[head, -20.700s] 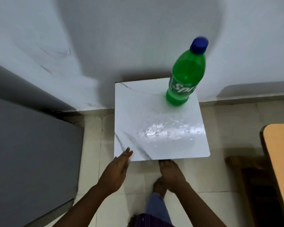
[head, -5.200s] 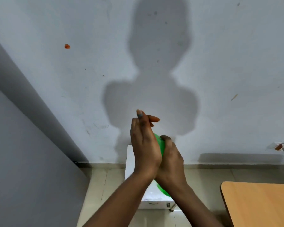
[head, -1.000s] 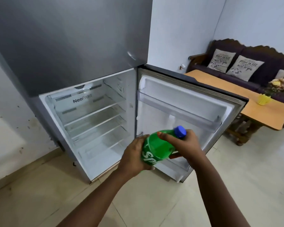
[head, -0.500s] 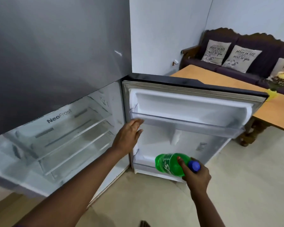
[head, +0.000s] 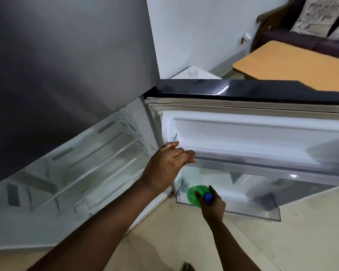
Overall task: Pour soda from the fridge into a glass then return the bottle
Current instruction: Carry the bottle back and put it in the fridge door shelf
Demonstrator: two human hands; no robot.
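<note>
The right hand (head: 212, 204) grips the green soda bottle (head: 194, 195) near its neck, with the fingers closed around the shoulder of the bottle just below the blue cap (head: 208, 196). The bottle stands at the left end of the lowest door shelf (head: 249, 210), a clear plastic bin at the bottom of the open fridge door (head: 262, 133); whether its base already touches the bin floor I cannot tell, because the hand and the bin wall cover it. Above and a little to the left of this hand, the left hand (head: 167, 163) is open, with the fingers stretched and loosely together, and the fingertips lie on the edge of the upper door shelf (head: 262, 159), near the hinge side of the door. To the left of the left hand is the open fridge compartment (head: 82, 169) with its glass shelves, and above it the grey freezer door (head: 67, 61) is closed. Far beyond both hands, over the top edge of the open door, a small white table (head: 204, 75) carries a clear glass (head: 192, 72). To the right of it there is a wooden table (head: 294, 65), and behind that a dark sofa (head: 282, 34) with a printed cushion (head: 313, 14).
</note>
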